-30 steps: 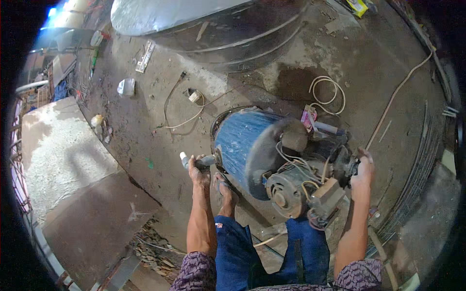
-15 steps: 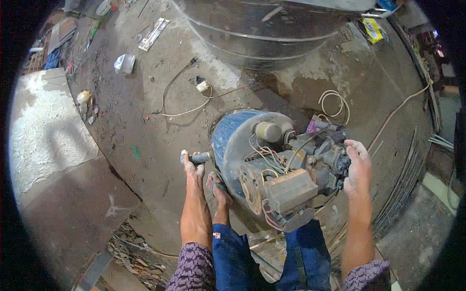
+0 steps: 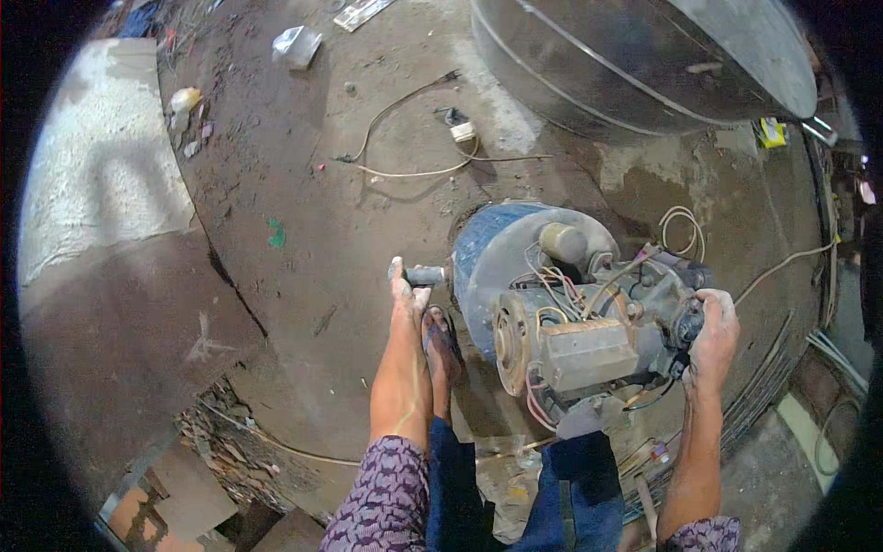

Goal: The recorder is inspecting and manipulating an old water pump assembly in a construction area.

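Holding the gray pipe (image 3: 428, 275) in its curled fingers, the left hand (image 3: 409, 290) is just to the left of the big machine. The machine is a blue drum (image 3: 487, 244) with a motor (image 3: 552, 340) and a pump (image 3: 658, 304) on its gray end. It is in front of the person, between the two hands, above the brown floor (image 3: 322, 322). The right hand (image 3: 716, 339) is bent around the dark round part at the pump's right end. I cannot tell how tight that hand is, as some of its fingers are hard to see. The motor hides part of the drum, and the thin wires (image 3: 563, 281) are too tangled to follow. The drum's gray end faces the person and a bit to the right, and its blue side goes back to the upper left. The motor and pump make a long line from left to right. The pipe points left, out from the drum.
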Motion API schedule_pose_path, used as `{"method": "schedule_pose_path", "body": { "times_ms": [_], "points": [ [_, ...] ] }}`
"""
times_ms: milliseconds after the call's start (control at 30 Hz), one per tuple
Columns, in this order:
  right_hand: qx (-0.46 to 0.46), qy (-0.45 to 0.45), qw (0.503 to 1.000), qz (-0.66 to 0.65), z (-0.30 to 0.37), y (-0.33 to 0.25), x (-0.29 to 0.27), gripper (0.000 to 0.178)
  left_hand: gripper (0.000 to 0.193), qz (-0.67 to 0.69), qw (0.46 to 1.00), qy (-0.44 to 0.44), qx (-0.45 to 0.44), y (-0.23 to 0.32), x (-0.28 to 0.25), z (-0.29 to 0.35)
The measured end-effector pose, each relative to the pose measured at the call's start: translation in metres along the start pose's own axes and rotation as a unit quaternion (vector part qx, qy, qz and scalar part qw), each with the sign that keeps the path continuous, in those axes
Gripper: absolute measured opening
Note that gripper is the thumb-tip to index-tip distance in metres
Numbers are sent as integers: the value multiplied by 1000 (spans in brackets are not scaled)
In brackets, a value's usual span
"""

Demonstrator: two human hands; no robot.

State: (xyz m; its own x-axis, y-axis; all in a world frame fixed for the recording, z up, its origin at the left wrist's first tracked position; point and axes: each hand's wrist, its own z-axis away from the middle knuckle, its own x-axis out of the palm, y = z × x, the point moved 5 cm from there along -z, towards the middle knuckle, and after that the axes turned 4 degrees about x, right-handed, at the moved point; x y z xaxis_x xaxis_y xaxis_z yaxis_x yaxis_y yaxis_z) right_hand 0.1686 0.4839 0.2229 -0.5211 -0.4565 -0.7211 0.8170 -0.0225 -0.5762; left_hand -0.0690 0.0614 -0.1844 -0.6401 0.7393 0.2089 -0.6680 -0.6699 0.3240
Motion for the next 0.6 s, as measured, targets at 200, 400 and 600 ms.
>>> {"method": "schedule_pose_path", "body": {
  "times_ms": [200, 400, 600],
  "points": [
    [-84, 88, 992, 42, 26, -34, 31, 22, 63, -237, 971, 24, 3, 24, -28, 48],
    [-109, 102, 984, 98, 31, -41, 39, 25, 29, -393, 918, -23, 57, 58, -30, 135],
    [-87, 84, 981, 154, 21, -28, 38, 26, 30, -589, 774, -122, 198, 72, 47, 257]
  ]
}}
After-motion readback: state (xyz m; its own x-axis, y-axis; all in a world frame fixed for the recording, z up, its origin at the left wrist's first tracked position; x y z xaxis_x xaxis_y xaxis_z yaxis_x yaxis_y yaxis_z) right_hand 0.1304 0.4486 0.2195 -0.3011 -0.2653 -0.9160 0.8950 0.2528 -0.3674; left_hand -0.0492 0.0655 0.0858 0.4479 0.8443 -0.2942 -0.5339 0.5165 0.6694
